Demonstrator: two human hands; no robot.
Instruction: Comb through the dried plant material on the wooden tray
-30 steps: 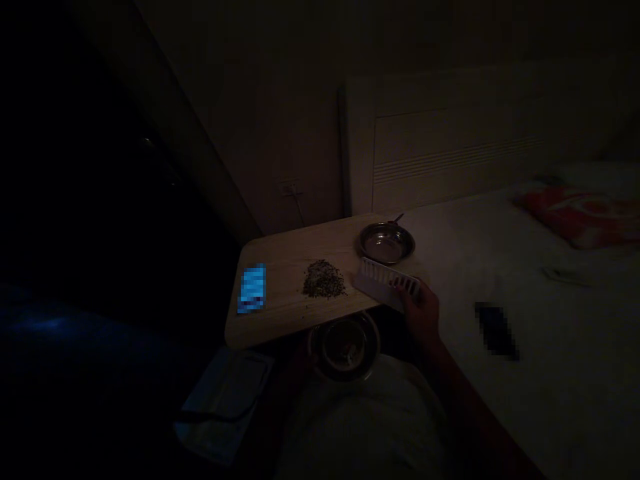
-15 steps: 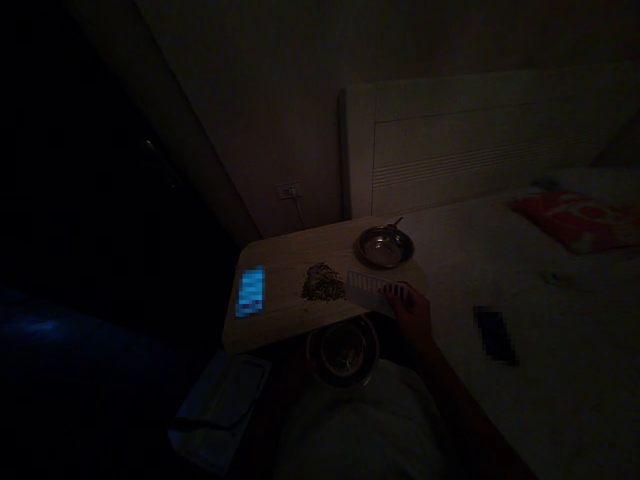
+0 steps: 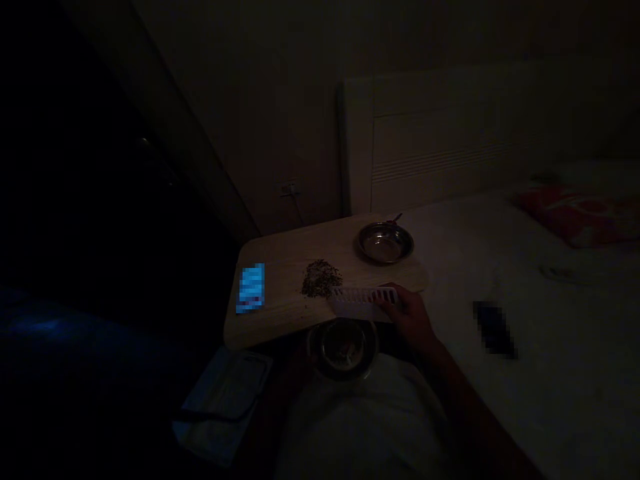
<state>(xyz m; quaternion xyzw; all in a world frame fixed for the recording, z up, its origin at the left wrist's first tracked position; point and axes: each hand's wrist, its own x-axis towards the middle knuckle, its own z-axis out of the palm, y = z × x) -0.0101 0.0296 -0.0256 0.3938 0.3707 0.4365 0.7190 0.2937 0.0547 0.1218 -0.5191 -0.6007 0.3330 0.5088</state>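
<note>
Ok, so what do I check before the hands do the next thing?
1. Right hand gripping the white slotted piece: ok.
2. Slotted piece beside the dark speckled pile: ok, at its near right edge; contact is unclear.
3. Lower bowl by the near edge of the table: ok.
4. Left hand steadying that bowl: cannot tell, too dark.
5. Good light: not ok, very dim.

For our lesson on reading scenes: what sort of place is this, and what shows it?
Probably a bedroom, dimly lit: a pale bed, a panelled headboard at its end, and a small table beside it.
</note>
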